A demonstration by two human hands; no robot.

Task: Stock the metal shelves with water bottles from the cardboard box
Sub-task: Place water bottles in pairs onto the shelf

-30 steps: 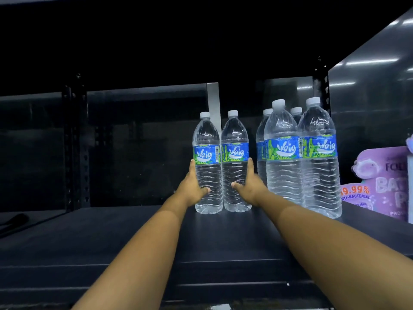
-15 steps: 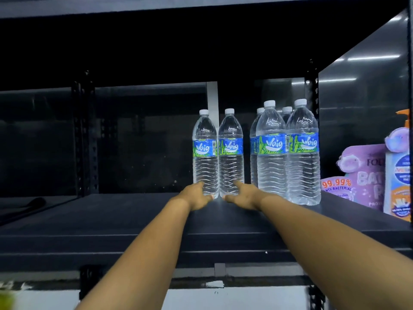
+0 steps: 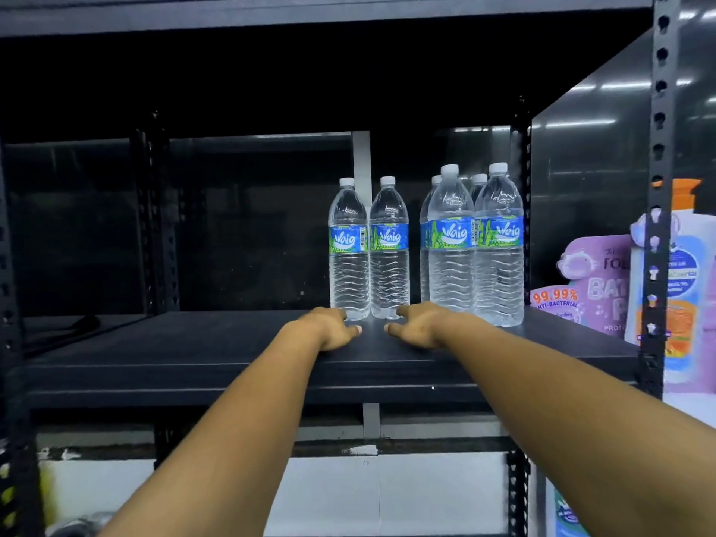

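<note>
Two clear water bottles with blue-green labels stand upright side by side on the dark metal shelf (image 3: 193, 343): the left bottle (image 3: 348, 250) and the right bottle (image 3: 389, 248). A cluster of several more bottles (image 3: 474, 246) stands to their right, by the rear post. My left hand (image 3: 329, 329) rests low on the shelf just in front of the left bottle's base, fingers loose, holding nothing. My right hand (image 3: 420, 323) lies in front of the right bottle's base, also empty with fingers apart. The cardboard box is out of view.
A perforated black upright post (image 3: 658, 188) frames the shelf's right front. Beyond it stand a purple anti-bacterial pack (image 3: 592, 288) and a pump bottle (image 3: 685, 273). The shelf's left half is bare. A lower shelf rail (image 3: 387, 447) runs beneath.
Both hands have let go of the two bottles and drawn back and down to the shelf surface in front of them. The view has pulled back, showing more of the rack.
</note>
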